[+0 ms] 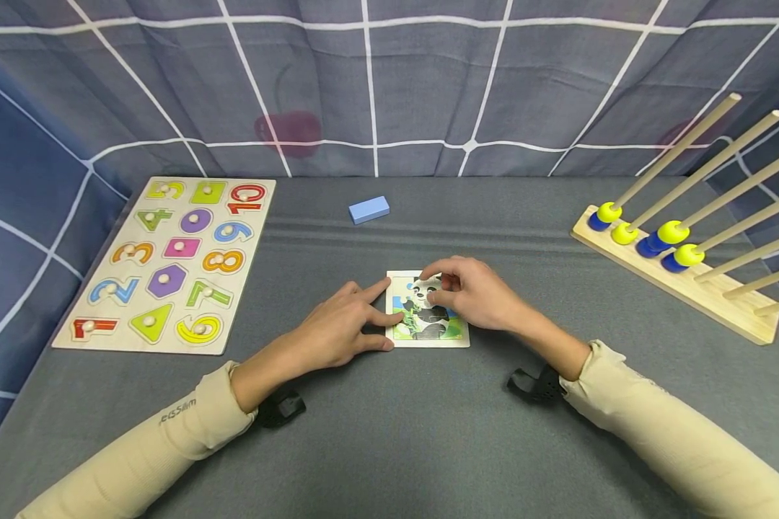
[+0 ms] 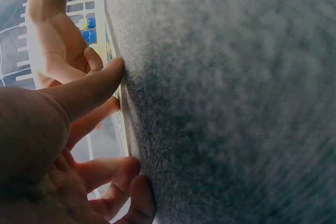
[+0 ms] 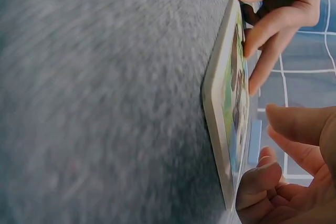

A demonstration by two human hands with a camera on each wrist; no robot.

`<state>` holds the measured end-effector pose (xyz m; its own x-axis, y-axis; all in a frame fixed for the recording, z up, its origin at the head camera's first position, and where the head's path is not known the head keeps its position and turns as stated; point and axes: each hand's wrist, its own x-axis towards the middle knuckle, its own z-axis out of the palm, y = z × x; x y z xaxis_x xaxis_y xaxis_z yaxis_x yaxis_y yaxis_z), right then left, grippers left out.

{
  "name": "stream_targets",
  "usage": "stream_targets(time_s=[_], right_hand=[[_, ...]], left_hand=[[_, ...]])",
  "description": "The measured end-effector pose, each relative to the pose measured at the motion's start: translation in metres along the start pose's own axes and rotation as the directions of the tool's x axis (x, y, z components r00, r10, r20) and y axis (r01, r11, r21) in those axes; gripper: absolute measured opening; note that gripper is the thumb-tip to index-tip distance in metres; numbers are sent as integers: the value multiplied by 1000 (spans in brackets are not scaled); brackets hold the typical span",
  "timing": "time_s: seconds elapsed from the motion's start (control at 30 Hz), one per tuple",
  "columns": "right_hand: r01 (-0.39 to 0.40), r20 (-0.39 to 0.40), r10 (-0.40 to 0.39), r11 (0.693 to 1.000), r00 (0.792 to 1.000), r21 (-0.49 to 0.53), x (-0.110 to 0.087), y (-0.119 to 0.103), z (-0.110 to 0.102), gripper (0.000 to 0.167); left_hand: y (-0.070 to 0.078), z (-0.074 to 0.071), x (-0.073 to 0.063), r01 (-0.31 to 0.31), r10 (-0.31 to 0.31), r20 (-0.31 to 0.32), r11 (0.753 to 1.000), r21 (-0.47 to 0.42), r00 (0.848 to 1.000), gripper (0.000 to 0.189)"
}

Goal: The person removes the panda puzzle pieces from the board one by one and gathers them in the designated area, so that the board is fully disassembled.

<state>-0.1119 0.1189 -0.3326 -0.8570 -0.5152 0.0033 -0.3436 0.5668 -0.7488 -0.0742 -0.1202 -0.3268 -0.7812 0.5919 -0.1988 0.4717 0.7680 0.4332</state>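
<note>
A small square panda puzzle point(image 1: 431, 333) with a pale frame lies flat on the grey table, in the middle of the head view. The left hand point(image 1: 337, 328) is at its left side, fingers spread. Its thumb and one fingertip touch the frame's left edge, and another finger rests on the picture. Over the puzzle's upper right part is the right hand point(image 1: 483, 294), thumb and index finger bent and apart. In the right wrist view nothing shows between the right thumb point(image 3: 294, 121) and index finger. The puzzle's upper right corner is hidden by that hand.
A blue block point(image 1: 368, 210) lies behind the puzzle. To the left is a number-and-shape peg board point(image 1: 188, 288). At the right stands a wooden rack point(image 1: 675, 277) with tall rods and several yellow and blue beads. A checked cloth point(image 1: 415, 86) hangs at the back.
</note>
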Motion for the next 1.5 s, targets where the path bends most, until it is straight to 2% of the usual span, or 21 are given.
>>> stream_targets(time_s=[0.47,0.8,0.93,1.17,1.5], right_hand=[[-8,52,13,996,999,-91,6,-4,10,34],[-8,126,32,982,991,-187,6,-8,8,34],[-15,116,38,982,993,-187,7,-9,10,33],[-53,54,66,976,996,-210,8,-13,13,29],[-40,48,48,985,998,-169,7,-10,11,32]], left_hand=[[1,0,-1,7,-7,18,1000,-2,1000,45],[2,-1,2,4,-4,15,1000,1,1000,46],[2,-2,1,8,-8,19,1000,3,1000,46],[2,-2,1,9,-9,21,1000,4,1000,46],[2,-2,1,12,-12,28,1000,14,1000,46]])
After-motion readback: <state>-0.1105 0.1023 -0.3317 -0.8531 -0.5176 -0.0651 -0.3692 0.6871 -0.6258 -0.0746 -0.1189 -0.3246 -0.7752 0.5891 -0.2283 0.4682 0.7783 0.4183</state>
